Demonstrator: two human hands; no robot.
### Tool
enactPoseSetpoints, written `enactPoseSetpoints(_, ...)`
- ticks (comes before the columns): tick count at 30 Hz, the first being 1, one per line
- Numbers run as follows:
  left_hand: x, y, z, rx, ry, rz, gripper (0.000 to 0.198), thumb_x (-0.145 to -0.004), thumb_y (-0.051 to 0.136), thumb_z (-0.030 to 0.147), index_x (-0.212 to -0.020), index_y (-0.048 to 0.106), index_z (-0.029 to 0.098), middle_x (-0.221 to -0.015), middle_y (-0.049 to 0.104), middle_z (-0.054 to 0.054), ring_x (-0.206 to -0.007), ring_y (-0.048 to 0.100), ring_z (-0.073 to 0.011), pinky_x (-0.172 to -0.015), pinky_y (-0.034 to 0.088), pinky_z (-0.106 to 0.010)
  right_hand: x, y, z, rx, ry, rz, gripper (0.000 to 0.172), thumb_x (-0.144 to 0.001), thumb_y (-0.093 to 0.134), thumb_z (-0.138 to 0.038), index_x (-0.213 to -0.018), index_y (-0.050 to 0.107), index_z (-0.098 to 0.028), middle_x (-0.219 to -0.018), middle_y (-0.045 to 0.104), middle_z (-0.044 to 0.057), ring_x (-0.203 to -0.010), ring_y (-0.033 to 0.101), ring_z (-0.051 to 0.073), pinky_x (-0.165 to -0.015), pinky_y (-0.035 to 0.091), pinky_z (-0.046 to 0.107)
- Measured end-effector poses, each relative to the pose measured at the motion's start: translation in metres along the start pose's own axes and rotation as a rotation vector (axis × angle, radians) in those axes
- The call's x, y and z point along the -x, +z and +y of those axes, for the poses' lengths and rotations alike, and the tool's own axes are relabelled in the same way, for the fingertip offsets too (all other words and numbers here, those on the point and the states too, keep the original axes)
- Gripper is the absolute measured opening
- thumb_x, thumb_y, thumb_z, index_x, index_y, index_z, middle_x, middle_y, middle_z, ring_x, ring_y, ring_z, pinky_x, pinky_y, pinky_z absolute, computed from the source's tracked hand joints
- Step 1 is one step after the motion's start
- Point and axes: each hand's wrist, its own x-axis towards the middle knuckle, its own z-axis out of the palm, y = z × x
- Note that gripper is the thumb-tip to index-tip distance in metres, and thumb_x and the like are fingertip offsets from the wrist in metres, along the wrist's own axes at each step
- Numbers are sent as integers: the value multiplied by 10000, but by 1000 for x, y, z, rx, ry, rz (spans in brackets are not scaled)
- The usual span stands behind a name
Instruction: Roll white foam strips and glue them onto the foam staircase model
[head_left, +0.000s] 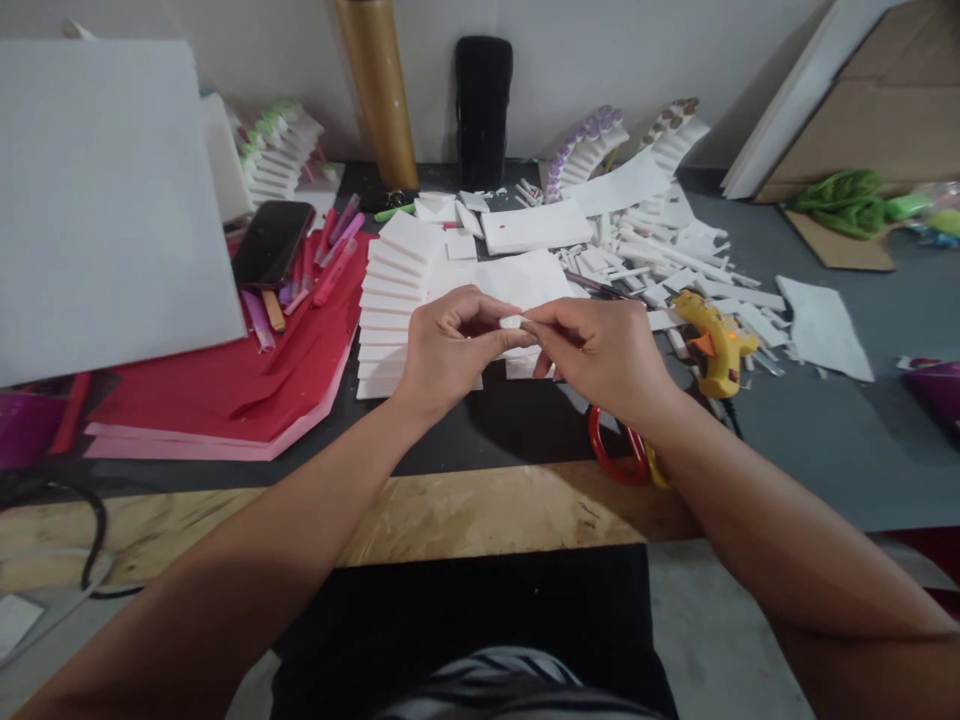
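Observation:
Between the fingertips of both hands is a small white piece (512, 323) that looks like rolled paper or foam. My left hand (456, 335) pinches it from the left between thumb and index finger. From the right, my right hand (600, 345) grips its other end, which the fingers mostly hide. Just left of my left hand lies a white stepped staircase model (394, 300). Beneath and behind the hands is a white sheet (525, 280). Red-handled scissors (616, 450) lie below my right wrist, partly covered by the forearm.
A yellow glue gun (712, 345) with a lit orange light lies right of my right hand. White scraps (660, 255) are heaped behind it. Red sheets (225, 385), markers (334, 250) and a phone (274, 243) sit at left. A gold cylinder (380, 95) stands behind.

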Motion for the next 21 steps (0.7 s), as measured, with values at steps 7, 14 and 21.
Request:
enactPoseSetpoints(7, -1, -2, -3, -34, -33, -33, 255, -645, 921, 356, -783, 790, 187, -637, 654, 7, -569, 540, -107, -531, 432, -244, -4, -5, 3, -279, 119, -139, 215, -943, 661, -326, -856, 752, -151, -613, 727, 21, -511, 675, 133, -530, 541, 237)
enactPoseSetpoints(14, -1, -7, -5, -67, -43, -180, 221, -783, 808, 279, -974, 803, 166, -789, 706, -26, -641, 663, -130, -604, 524, -255, -6, -7, 8, -212, 127, -87, 186, -917, 675, -259, -799, 759, -141, -601, 718, 25, -514, 685, 135, -514, 539, 227)
enactPoseSetpoints(21, -6, -10, -5, -81, -45, -270, 185, -873, 696, 224, -1034, 769, 169, -864, 716, -37, -672, 673, -133, -655, 540, -270, -9, -7, 9, -259, 159, -82, 181, -910, 687, -268, -811, 751, -130, -627, 720, 33, -531, 697, 134, -519, 565, 229)
